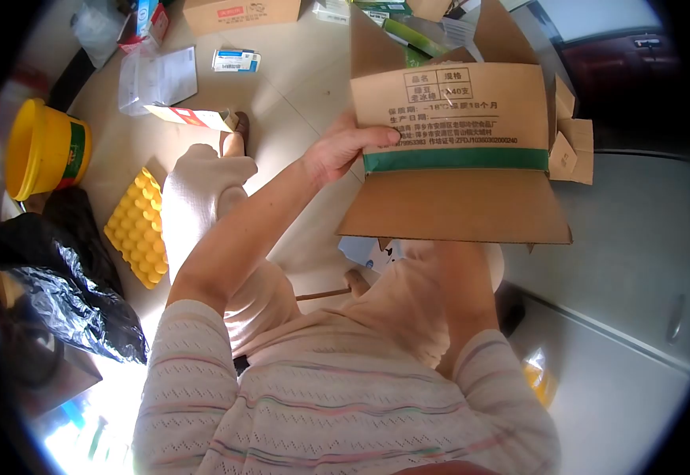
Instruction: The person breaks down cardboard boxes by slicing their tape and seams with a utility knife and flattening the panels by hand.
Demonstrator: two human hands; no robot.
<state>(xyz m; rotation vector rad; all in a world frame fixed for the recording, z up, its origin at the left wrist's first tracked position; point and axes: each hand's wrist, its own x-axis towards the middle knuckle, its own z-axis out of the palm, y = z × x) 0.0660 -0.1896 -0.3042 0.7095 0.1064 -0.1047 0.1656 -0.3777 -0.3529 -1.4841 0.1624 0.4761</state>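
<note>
A brown cardboard box (449, 119) with printed characters and a green stripe is held up in front of me, its flaps unfolded. My left hand (343, 149) grips its left side, thumb lying on the printed face and the other fingers mostly out of sight. One wide flap (452, 207) hangs toward me at the bottom. My right forearm goes up behind this flap, so my right hand is hidden and I cannot see what it holds. Green packaging (412, 36) shows beyond the box's upper edge, between two raised flaps.
On the left are a yellow bucket (28, 150), a yellow egg tray (141, 229) and a black plastic bag (60, 269). A blue-and-white small box (236, 61) and a clear plastic container (157, 77) lie on the tiled floor. A grey cabinet (630, 245) stands to the right.
</note>
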